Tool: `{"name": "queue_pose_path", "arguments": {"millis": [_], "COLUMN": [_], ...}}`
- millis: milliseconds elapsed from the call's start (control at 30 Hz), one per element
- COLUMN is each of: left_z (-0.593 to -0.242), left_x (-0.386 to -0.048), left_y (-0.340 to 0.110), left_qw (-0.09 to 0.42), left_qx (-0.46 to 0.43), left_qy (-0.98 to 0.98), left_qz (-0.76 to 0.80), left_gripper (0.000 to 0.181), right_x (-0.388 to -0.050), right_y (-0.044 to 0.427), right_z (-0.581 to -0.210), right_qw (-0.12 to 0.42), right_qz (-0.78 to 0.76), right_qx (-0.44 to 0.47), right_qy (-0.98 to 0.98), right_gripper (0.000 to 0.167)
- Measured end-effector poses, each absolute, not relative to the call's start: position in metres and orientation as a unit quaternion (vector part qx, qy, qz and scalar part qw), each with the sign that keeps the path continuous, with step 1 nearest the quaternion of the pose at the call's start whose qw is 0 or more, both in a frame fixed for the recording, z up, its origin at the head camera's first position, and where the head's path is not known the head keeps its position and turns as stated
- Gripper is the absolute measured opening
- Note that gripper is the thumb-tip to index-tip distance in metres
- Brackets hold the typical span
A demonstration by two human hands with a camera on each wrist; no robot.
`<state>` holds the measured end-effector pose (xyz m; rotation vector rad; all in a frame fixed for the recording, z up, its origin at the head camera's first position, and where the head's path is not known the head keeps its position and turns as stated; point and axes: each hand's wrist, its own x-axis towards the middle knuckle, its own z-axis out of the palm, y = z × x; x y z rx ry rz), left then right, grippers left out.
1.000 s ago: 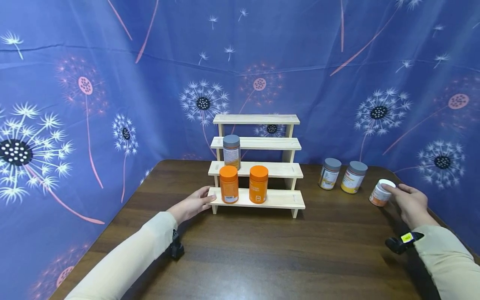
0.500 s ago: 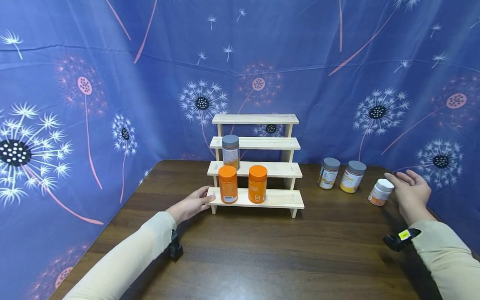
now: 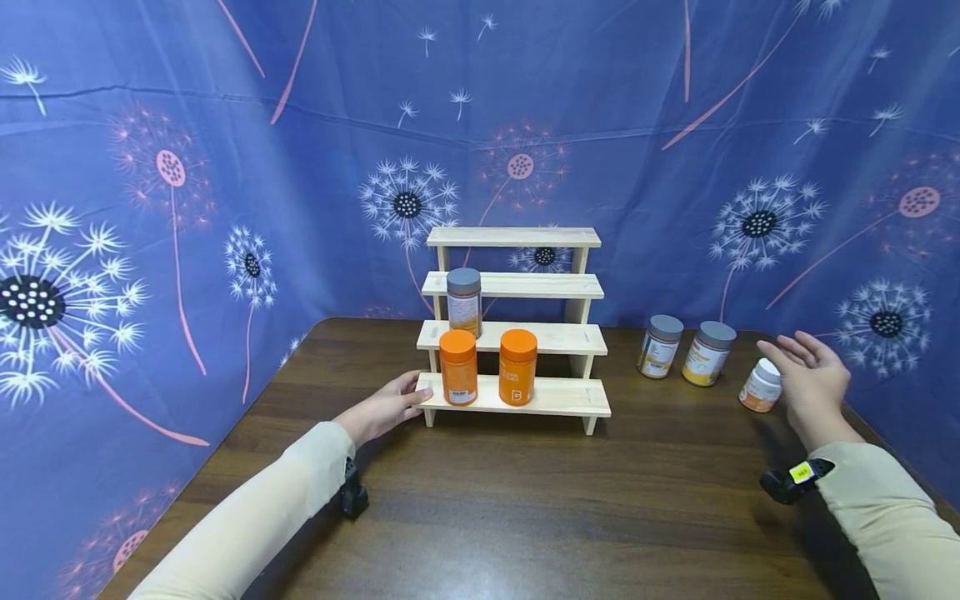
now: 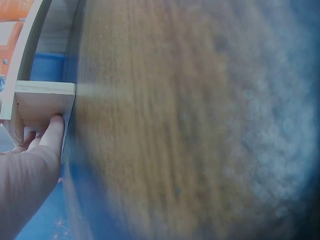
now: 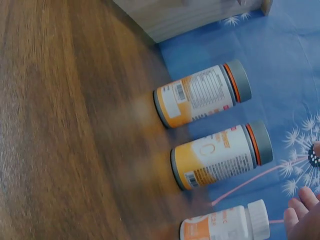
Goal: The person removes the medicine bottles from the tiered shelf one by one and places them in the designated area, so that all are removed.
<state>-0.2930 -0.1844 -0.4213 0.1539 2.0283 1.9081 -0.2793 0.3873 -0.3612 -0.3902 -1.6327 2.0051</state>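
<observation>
The left hand (image 3: 384, 409) grips the left end of the lowest shelf (image 3: 570, 398) of the wooden stand (image 3: 513, 237). On the right of the bench (image 3: 480, 517), the right hand (image 3: 813, 387) – fingers loosely extended – hangs just beside a white-capped bottle (image 3: 760, 388). Two grey-lidded jars (image 3: 659, 352) stand left of it; two orange jars (image 3: 517, 369) stand on the lowest shelf.

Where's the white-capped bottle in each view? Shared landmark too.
Head: white-capped bottle, right side, left of the right hand.
Left wrist: not in it.
Right wrist: bottom edge, right of centre, partly cut off.
Shared landmark: wooden shelf; centre in head, left edge in left wrist, top in right wrist.
</observation>
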Motion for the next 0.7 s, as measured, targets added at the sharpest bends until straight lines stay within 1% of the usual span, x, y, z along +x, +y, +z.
{"name": "queue_pose_path", "arguments": {"millis": [300, 533, 700], "left_z": [-0.423, -0.421, -0.421], "left_x": [-0.293, -0.293, -0.294], "left_y": [-0.185, -0.185, -0.186], "left_qw": [0.175, 0.18, 0.181], "left_qx": [0.049, 0.057, 0.055], "left_qy": [0.718, 0.715, 0.712], "left_qz": [0.672, 0.674, 0.676], "left_gripper": [0.064, 0.066, 0.066], "right_x": [-0.281, -0.278, -0.279], "right_y": [0.373, 0.358, 0.346], "right_z": [-0.359, -0.348, -0.343], "right_qw": [0.245, 0.206, 0.196], "right_qz": [0.716, 0.722, 0.726], "right_qx": [-0.115, -0.088, -0.068], "right_qy": [-0.643, -0.655, -0.656], "right_gripper": [0.077, 0.075, 0.074]}}
